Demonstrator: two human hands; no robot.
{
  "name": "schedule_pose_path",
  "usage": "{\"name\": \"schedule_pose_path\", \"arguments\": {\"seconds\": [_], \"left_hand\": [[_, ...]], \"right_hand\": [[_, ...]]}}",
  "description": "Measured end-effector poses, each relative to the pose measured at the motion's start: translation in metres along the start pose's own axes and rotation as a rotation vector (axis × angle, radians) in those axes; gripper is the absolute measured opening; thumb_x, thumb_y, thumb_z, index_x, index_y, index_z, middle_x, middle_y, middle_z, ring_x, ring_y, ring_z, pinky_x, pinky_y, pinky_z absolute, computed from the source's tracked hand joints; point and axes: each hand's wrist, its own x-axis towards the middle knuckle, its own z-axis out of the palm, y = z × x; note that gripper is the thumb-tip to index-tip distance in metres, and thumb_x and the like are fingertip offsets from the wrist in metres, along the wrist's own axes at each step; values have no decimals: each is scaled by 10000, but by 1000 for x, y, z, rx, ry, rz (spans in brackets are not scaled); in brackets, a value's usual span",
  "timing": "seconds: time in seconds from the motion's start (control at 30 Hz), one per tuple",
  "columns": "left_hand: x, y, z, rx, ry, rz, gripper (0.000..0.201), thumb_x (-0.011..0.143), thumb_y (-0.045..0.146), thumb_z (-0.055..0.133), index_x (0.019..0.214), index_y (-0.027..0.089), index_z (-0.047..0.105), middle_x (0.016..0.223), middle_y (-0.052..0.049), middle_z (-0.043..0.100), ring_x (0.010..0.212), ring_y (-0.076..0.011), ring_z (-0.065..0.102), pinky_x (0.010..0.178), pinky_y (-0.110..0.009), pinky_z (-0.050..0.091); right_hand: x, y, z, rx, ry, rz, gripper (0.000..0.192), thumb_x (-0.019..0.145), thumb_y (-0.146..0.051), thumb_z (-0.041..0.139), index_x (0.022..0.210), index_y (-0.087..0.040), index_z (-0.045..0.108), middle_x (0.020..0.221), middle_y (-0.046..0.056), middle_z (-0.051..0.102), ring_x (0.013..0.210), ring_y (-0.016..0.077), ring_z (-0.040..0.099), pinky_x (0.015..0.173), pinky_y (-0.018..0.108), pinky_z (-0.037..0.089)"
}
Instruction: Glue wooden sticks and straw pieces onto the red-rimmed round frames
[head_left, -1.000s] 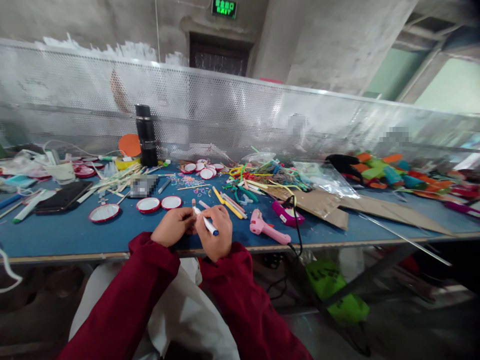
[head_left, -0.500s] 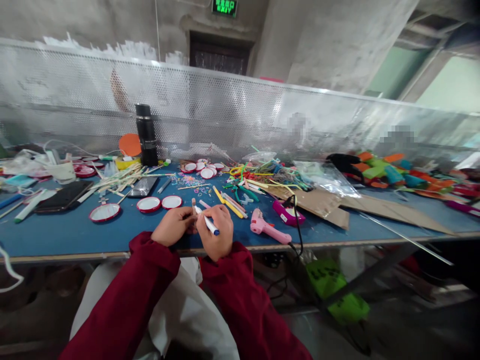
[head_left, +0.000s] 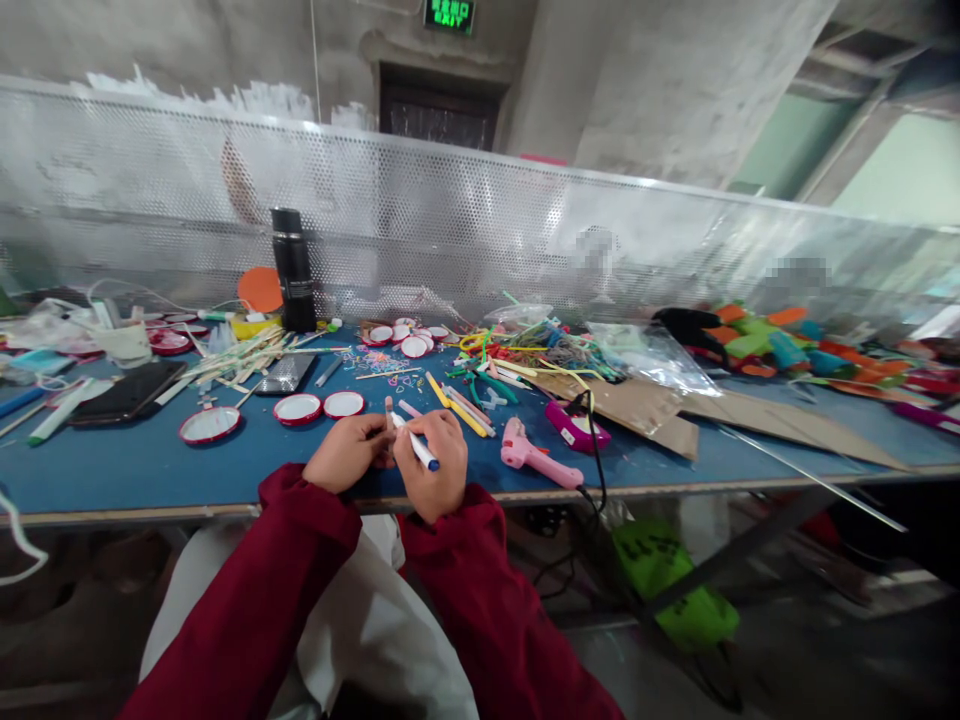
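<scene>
Blue-tipped white pen gripped in right hand, fingers curled tight round it, tip slanting toward 4 o'clock. Held like that to keep the writing end steady over something small. Left hand just beside, at 9 o'clock of the right, fingers closed and pinching a small thing too hidden to name. Both hands resting on the near edge of the blue table, wrists propped for steady work. Pink glue gun lying at 3 o'clock of the hands, near enough to grab, cord trailing off the edge. Red-rimmed lids at 11 o'clock, laid flat in a row. Black bottle upright far back at 12 o'clock, out of the way. Cardboard flat at 2 o'clock.
</scene>
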Motion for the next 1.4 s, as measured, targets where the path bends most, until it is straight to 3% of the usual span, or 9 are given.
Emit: {"name": "schedule_pose_path", "arguments": {"seconds": [1.4], "left_hand": [[0,-2,0,8,34,7,171,775,327,573,715,168,587,639,14,602,579,-131,553,562,-232,444]], "right_hand": [[-1,1,1,-6,-32,-43,132,881,-195,556,757,-230,524,693,-7,644,685,161,606,870,380,469]]}}
